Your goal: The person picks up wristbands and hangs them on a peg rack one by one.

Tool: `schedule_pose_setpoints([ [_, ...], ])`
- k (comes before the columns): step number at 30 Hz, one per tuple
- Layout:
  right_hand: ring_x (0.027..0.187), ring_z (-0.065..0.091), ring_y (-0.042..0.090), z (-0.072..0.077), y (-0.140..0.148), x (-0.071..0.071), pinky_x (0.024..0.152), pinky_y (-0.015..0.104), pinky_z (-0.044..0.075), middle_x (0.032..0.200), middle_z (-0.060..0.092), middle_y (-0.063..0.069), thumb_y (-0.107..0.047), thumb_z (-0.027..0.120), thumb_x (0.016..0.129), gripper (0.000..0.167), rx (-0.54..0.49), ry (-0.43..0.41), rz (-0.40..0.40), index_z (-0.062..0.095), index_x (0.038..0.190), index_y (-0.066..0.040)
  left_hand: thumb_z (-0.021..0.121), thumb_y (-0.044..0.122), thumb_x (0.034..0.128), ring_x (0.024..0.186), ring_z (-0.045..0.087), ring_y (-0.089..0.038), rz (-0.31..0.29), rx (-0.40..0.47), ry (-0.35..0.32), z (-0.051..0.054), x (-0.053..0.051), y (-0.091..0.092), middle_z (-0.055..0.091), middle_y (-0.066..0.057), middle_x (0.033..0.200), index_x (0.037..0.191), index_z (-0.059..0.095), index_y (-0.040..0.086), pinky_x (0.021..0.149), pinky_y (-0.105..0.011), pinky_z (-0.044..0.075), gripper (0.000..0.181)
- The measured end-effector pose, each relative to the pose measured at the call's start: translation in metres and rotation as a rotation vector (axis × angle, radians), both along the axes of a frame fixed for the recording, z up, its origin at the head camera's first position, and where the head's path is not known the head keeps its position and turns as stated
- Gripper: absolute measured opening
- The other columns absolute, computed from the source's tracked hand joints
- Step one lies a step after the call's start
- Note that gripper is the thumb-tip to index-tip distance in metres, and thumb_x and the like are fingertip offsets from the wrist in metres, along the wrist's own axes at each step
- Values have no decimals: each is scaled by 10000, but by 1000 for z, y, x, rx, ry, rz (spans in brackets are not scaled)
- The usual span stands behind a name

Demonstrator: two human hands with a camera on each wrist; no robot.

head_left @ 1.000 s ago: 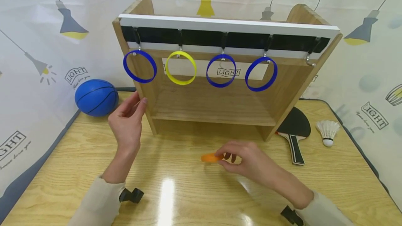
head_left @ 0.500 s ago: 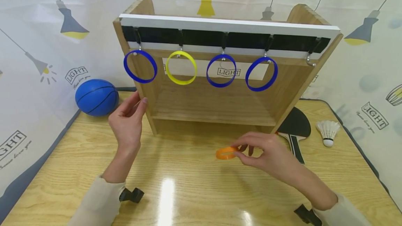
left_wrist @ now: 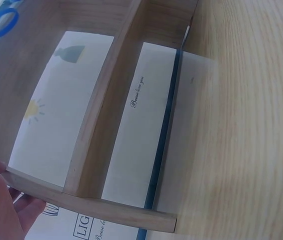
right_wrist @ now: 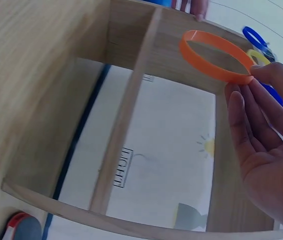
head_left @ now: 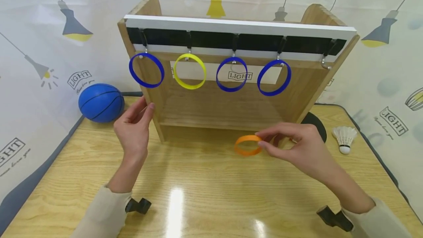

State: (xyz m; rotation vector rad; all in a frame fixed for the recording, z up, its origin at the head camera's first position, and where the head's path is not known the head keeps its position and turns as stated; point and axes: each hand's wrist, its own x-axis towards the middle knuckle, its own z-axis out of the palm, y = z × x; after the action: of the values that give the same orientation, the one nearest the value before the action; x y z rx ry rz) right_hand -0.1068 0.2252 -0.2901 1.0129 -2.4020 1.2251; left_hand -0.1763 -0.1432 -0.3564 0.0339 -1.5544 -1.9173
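Observation:
An orange wristband (head_left: 248,153) is pinched between the thumb and fingers of my right hand (head_left: 305,148), raised in front of the shelf's lower part. In the right wrist view the same orange wristband (right_wrist: 201,64) shows as a full loop. My left hand (head_left: 133,129) grips the left side panel of the wooden shelf (head_left: 224,115). Along the top, a black-and-white hook rail (head_left: 211,39) bears a blue wristband (head_left: 132,72), a yellow wristband (head_left: 176,74) and two more blue wristbands. The rightmost hook (head_left: 325,63) carries nothing.
A blue ball (head_left: 101,103) sits left of the shelf. At the right lie a table tennis paddle (head_left: 315,124), partly behind my right hand, and a shuttlecock (head_left: 344,140). A printed curtain (head_left: 39,21) closes off the back and sides of the wooden table (head_left: 198,197).
My right hand has lifted the orange wristband and carried it right and toward the shelf, and its loop now faces more forward. The left hand has stayed on the side panel.

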Motion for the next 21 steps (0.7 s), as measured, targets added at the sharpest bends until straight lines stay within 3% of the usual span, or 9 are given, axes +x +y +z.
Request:
schedule_pose_setpoints([
  [5, 756, 662, 155, 13, 8, -1, 608, 220, 551, 952, 720, 6, 83, 764, 804, 318, -68, -66, -54, 749, 1051, -117, 815, 72, 805, 922, 712, -198, -4, -2, -3, 0, 0, 0, 722, -136, 1049, 1092, 757, 50, 772, -244, 569, 294],
  [10, 800, 680, 205, 29, 22, -1, 645, 214, 568, 974, 721, 110, 89, 729, 836, 262, -191, -184, -137, 728, 1081, -5, 811, 73, 810, 932, 711, -206, -6, -10, 0, 0, 0, -1, 720, -138, 1056, 1097, 755, 52, 773, -246, 568, 293],
  [14, 802, 693, 221, 40, 34, -3, 704, 224, 575, 997, 719, 160, 126, 698, 843, 253, -406, -242, -125, 679, 1095, 114, 811, 75, 810, 924, 712, -200, -3, -11, -2, -1, 0, 0, 721, -139, 1051, 1096, 755, 50, 774, -244, 568, 292],
  [21, 751, 660, 266, 59, 48, -8, 764, 256, 571, 994, 706, 219, 201, 624, 852, 261, -697, -205, -97, 601, 1111, 225, 814, 61, 804, 912, 714, -194, -2, 0, 12, 0, 1, 0, 721, -147, 1045, 1091, 753, 35, 767, -244, 571, 295],
])
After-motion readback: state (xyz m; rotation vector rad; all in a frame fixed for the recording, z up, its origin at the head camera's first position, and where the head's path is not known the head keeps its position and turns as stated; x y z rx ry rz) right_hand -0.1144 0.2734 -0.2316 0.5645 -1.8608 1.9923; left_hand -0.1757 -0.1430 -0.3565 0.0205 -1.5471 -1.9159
